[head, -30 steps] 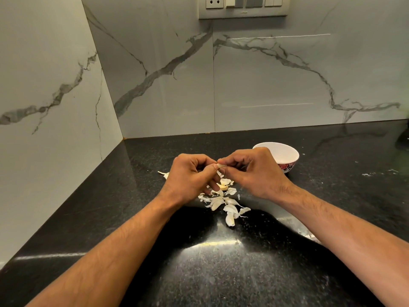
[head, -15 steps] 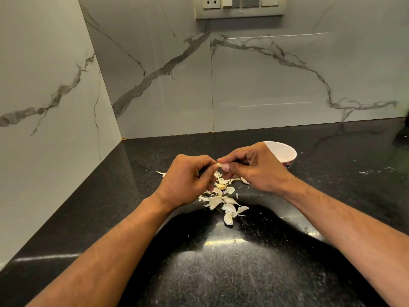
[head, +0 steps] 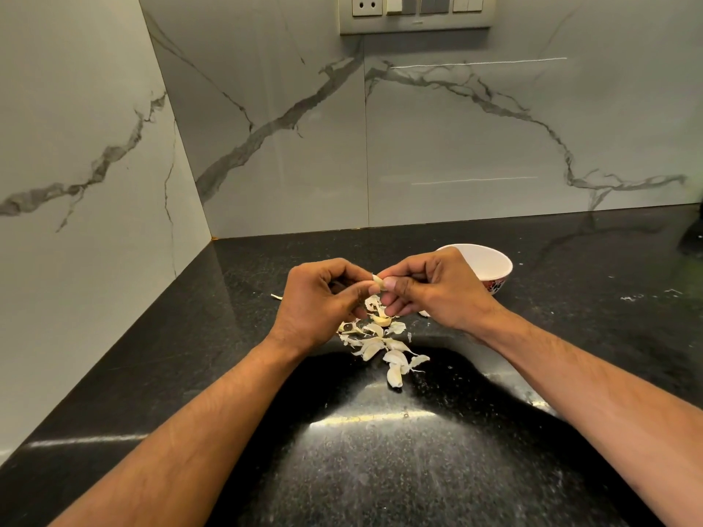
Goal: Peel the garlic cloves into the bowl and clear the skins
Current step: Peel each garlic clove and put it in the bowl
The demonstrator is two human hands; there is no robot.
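Above the black counter, my left hand (head: 317, 298) and my right hand (head: 430, 287) meet fingertip to fingertip and pinch one pale garlic clove (head: 378, 281) between them. A strip of skin (head: 373, 304) dangles below the clove. Under the hands lies a heap of white garlic skins and cloves (head: 380, 346). A white bowl (head: 490, 264) with a red pattern on its side stands just behind my right hand, which hides its left part. What the bowl holds is not visible.
The black speckled counter (head: 380, 469) meets marble walls at the left and back, forming a corner. A stray skin scrap (head: 276, 297) lies left of my left hand. Small white flecks (head: 646, 296) dot the counter at the right. A switch panel (head: 414, 13) sits on the back wall.
Both hands have stayed together over the heap, working the clove. The clove now shows more between the fingertips, and the view has shifted slightly.
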